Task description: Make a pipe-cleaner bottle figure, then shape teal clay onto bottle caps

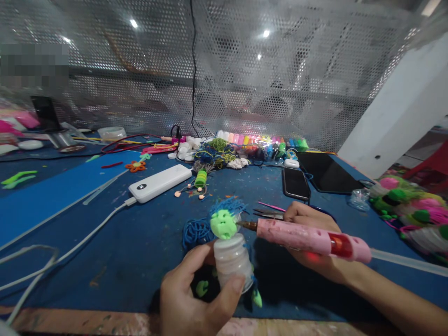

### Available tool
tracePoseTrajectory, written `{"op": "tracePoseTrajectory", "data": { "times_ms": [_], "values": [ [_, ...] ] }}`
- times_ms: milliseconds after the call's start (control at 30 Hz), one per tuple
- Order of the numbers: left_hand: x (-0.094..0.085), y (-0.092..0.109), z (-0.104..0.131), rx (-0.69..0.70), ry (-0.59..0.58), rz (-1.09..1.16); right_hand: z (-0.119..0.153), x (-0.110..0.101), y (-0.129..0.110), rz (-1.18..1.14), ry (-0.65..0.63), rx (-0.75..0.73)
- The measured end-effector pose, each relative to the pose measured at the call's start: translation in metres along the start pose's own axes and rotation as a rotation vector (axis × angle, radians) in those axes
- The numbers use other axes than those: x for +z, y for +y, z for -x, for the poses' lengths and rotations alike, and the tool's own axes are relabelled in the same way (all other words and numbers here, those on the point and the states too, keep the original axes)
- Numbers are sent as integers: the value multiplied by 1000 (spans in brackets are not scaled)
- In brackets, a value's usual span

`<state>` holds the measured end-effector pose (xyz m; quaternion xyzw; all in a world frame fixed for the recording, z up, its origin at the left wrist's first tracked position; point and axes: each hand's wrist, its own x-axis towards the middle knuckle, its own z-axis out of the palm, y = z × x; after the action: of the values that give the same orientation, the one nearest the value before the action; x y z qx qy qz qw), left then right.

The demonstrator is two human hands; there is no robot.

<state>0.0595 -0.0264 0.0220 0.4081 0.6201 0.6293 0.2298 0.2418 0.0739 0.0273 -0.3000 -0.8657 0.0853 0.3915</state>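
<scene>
My left hand [199, 291] is wrapped round a small translucent plastic bottle [231, 259] near the table's front edge. A light-green clay head [224, 224] with blue yarn hair [229, 205] sits on top of it. Blue strands with a green clay end [257, 298] hang at the bottle's right side. In my right hand [311, 217] is a pink hot glue gun [294, 234], a clear glue stick [409, 261] coming out of its back. Its dark nozzle points left, at the right side of the green head; whether it touches I cannot tell. Behind the bottle lies a coil of blue yarn [196, 233].
Scissors [268, 213] and a thin pink stick [271, 206] lie beside my right hand. Further back are a phone [296, 183], a black tablet [331, 172] and a white power bank [161, 183] with a cable. Yarn figures [420, 205] crowd the right edge. A perforated metal screen [227, 70] stands behind.
</scene>
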Motion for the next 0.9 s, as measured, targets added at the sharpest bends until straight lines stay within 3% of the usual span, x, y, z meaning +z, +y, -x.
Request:
{"op": "tracePoseTrajectory", "data": {
  "times_ms": [267,667,800,900],
  "values": [
    [2,2,1,-32,14,21,0,-1,0,-35,-25,-64],
    [-4,-12,-2,-121,-106,95,5,0,4,-113,-91,-18],
    [-5,-11,-2,-122,-64,67,2,-8,2,-105,-109,-101],
    [-10,-9,-2,-112,0,100,-8,-12,12,-31,-89,-14]
  ]
}}
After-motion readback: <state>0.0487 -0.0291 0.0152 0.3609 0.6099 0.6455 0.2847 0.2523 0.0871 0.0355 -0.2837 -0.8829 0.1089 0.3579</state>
